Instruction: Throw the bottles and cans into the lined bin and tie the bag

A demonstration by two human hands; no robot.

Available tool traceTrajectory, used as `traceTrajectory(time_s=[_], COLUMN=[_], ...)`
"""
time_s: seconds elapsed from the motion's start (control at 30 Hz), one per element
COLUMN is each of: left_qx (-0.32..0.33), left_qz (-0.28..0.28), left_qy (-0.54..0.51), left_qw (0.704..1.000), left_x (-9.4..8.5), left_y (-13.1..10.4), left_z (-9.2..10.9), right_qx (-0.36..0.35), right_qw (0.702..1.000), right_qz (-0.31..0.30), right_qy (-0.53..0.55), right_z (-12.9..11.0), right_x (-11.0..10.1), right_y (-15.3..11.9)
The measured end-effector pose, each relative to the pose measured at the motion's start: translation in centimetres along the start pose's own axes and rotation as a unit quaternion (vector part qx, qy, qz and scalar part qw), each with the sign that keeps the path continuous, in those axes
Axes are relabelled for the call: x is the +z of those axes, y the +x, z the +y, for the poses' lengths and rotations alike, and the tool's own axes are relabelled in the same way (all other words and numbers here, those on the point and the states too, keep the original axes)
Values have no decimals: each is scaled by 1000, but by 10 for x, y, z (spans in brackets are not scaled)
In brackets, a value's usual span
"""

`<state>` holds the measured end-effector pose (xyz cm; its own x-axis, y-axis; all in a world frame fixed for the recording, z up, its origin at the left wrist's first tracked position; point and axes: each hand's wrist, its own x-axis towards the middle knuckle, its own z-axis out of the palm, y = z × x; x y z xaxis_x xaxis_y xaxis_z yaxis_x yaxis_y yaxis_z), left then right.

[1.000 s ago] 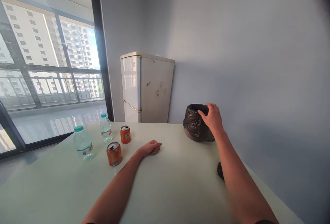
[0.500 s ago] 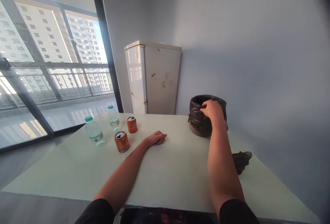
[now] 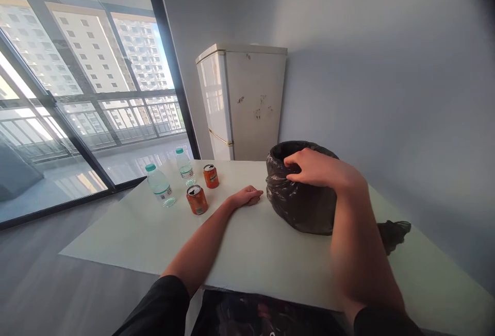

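The right hand (image 3: 315, 167) is curving over the near rim of the black-bagged container (image 3: 303, 207), thumb and fingertips parted; I can't tell whether they're gripping. Well apart from it, the left hand (image 3: 248, 197) is resting curled shut on the table (image 3: 247, 248). Crumpled black plastic (image 3: 394, 234) is lying beyond the right forearm. Two orange cans (image 3: 197, 202) and two clear bottles (image 3: 160, 189) are standing to the left.

Head view of a white tabletop (image 3: 247, 243): the left hand (image 3: 246, 197), loosely closed, rests near two orange cans (image 3: 197, 200) and two clear bottles with green caps (image 3: 159, 186). The right hand (image 3: 315, 167) lies at the rim of an open container covered in black plastic (image 3: 299, 207); a crumpled black bag (image 3: 393, 234) lies beyond the right forearm, and a refrigerator (image 3: 255, 104) stands behind the table.
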<state>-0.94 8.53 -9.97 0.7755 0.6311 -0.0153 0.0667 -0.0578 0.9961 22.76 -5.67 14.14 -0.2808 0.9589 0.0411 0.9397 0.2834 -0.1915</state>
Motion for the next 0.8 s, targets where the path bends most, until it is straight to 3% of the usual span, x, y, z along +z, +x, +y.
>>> traceTrajectory(time_s=[0.3,0.63,0.8], left_qx=[14,17,44], left_qz=[-9,-3,81], left_qy=[21,123,243], left_qw=[1000,992,966], left_x=[1,5,16], left_y=[1,0,-11], left_z=[1,7,30], right_qx=[-6,-85,-93], right_qw=[1000,995,994], right_qz=[6,-13,-9], right_qy=[-16,53,60], right_z=[-1,30,35], right_x=[3,-3,-3], right_y=[-7,-11,-10])
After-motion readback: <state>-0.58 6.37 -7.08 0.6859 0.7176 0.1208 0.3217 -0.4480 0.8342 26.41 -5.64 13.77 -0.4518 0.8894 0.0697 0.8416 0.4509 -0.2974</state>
